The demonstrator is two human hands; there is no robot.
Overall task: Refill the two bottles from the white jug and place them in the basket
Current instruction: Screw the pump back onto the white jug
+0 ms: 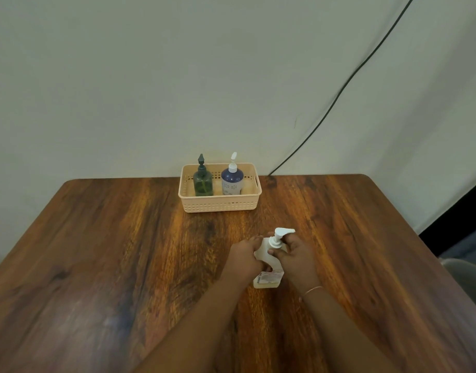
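Observation:
A white jug [269,279] with a white pump head [280,234] stands upright on the wooden table [124,251], near the middle. My left hand [245,258] grips the jug's body from the left. My right hand [294,254] holds the pump collar at the jug's neck. A green bottle [203,181] with a dark pump and a blue bottle [232,180] with a white pump stand upright side by side in the peach basket [220,204] at the table's far edge.
The basket sits against a pale wall. A dark cable [339,95] runs down the wall to the table's back edge, right of the basket. A grey chair [465,273] shows at the right edge.

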